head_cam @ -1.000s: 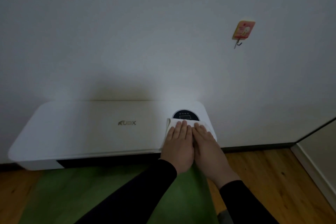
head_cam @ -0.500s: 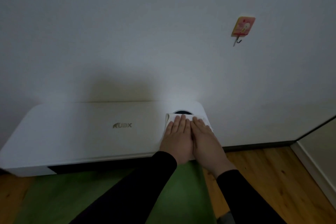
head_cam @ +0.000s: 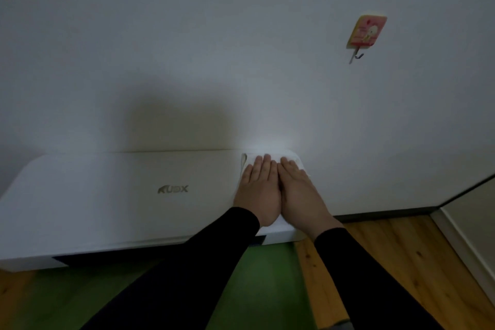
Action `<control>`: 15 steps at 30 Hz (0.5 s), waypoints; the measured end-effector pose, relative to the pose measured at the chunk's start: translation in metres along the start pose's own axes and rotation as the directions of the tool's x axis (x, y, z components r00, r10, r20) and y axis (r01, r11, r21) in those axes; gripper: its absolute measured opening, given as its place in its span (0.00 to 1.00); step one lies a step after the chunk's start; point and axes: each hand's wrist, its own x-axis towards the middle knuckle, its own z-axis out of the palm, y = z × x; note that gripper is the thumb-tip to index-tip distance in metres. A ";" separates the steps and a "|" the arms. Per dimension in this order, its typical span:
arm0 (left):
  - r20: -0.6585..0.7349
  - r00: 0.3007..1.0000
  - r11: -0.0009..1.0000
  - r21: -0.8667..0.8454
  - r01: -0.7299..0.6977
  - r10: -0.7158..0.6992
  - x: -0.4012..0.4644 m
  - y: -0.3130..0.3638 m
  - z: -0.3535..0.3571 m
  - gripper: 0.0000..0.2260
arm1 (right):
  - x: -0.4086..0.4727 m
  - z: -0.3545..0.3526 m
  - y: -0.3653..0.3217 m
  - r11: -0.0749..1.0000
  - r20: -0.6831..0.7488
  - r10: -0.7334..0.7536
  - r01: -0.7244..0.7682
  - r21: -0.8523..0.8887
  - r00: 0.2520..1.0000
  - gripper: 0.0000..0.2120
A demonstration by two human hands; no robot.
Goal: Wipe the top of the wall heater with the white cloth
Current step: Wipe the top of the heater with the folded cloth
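The long white wall heater (head_cam: 112, 203) lies low against the wall, with a grey logo on its top. A folded white cloth (head_cam: 248, 160) rests on the heater's right end, up against the wall. My left hand (head_cam: 258, 191) and my right hand (head_cam: 301, 191) lie flat side by side on the cloth, fingers together, pressing it down. Most of the cloth is hidden under them; only its far edge and left corner show. The round dark control panel is covered by the cloth and hands.
A pink and yellow adhesive hook (head_cam: 366, 32) sticks on the wall above right. A green mat (head_cam: 254, 292) lies on the wooden floor (head_cam: 407, 262) below the heater. A white frame edge (head_cam: 471, 238) runs along the right.
Both hands have slid the cloth away from me toward the wall, over the dark control panel, which is now fully covered.
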 end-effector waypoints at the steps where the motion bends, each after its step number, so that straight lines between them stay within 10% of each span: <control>1: -0.002 1.000 1.000 -0.004 0.001 -0.001 0.003 -0.002 -0.001 0.27 | 0.003 0.000 0.000 1.000 0.001 -0.001 0.001 0.000 1.000 0.29; 15: 0.015 1.000 1.000 0.007 0.027 -0.027 0.027 -0.007 -0.008 0.33 | 0.036 -0.003 0.010 0.999 0.042 -0.034 0.034 -0.014 0.999 0.36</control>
